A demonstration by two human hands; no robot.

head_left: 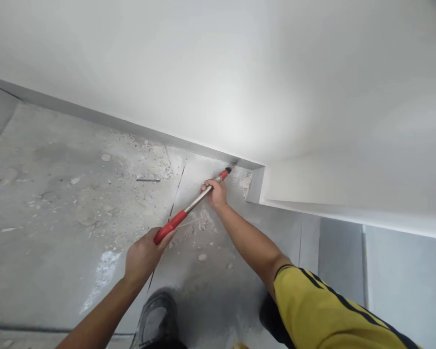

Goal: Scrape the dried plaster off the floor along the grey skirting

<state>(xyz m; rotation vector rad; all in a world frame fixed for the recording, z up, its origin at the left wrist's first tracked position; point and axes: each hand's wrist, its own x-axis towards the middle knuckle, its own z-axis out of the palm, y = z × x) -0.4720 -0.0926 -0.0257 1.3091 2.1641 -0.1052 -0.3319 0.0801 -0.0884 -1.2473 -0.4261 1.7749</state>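
A long-handled scraper [199, 198] with a red grip, a silver metal shaft and a red and black head slants across the middle of the view. My left hand [145, 252] is closed around the lower end of its red grip. Farther up, my right hand [216, 194] wraps the metal shaft just below the head. The scraper's thin tip meets the foot of the white wall [218, 106], close to a corner; its exact shape is too small to make out.
Plaster crumbs and chips litter the grey concrete floor [69, 160], thickest along the wall. A dark thin strip [148, 180] lies among them. The wall juts out at a corner [256, 184] right of the tool. My dark shoe [158, 315] stands at the bottom.
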